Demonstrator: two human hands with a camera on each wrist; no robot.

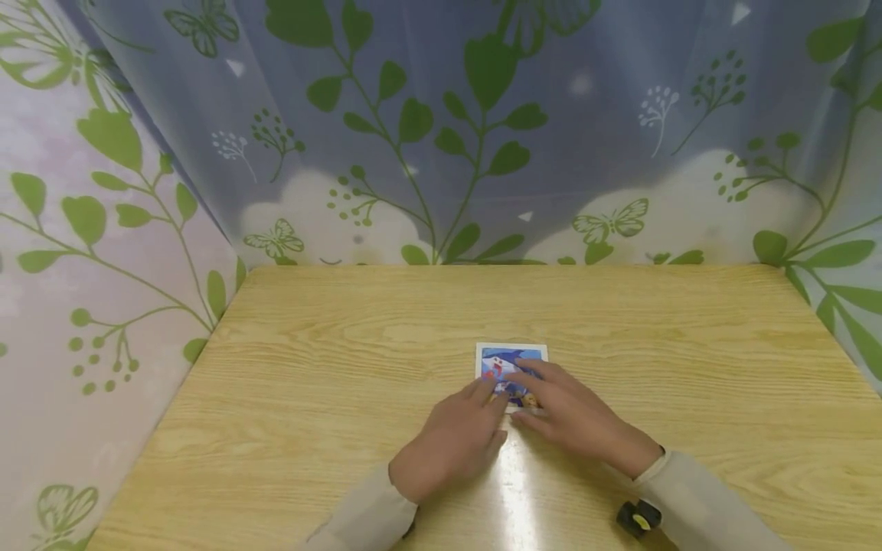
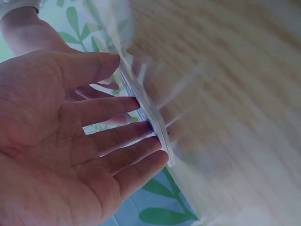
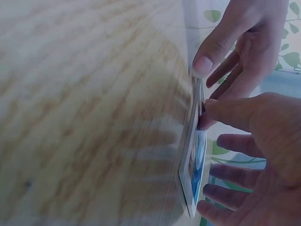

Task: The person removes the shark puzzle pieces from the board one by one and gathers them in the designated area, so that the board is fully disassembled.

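A small, flat, square picture card (image 1: 506, 356) with a white border and a blue printed scene lies on the wooden table. My left hand (image 1: 455, 435) comes in from the lower left, its fingertips over the card's near left corner. From the right, my right hand (image 1: 582, 409) stretches its fingers across the card's right side, with the thumb near its front edge. In the left wrist view, the fingertips of the left hand (image 2: 66, 127) meet the card's thin edge (image 2: 149, 110). The right wrist view has the right hand's spread fingers (image 3: 235, 175) beside the card's printed face (image 3: 199, 157).
The wooden table (image 1: 331, 329) reaches back to a curtain (image 1: 427, 138) printed with green leaves and butterflies, which also hangs at both sides. A black device (image 1: 639, 519) with a yellow patch sits by the right sleeve (image 1: 703, 497). Light glares on the table's front.
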